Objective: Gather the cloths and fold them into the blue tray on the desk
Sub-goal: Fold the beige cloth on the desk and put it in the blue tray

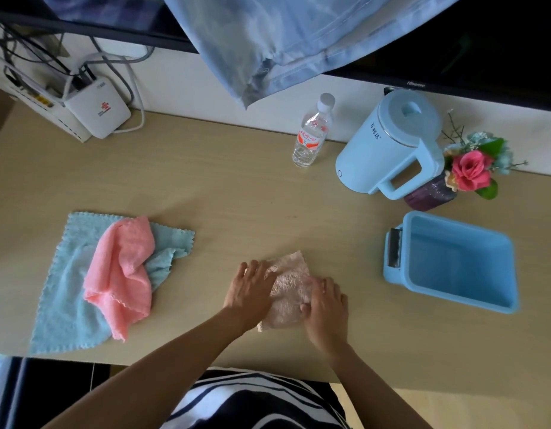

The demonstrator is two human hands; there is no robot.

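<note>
A pale pink cloth (289, 292), folded small, lies on the desk in front of me. My left hand (251, 287) rests flat on its left side. My right hand (327, 308) grips its right edge with curled fingers. To the left, a salmon-pink cloth (122, 267) lies crumpled on top of a spread light-blue cloth (63, 298). The blue tray (506, 270) stands to the right with nothing inside it.
A light-blue kettle (392, 147), a water bottle (313, 134) and a vase of flowers (466, 174) stand at the back right. A white router (96, 111) with cables sits back left. A blue garment (283, 35) hangs over the TV (485, 51).
</note>
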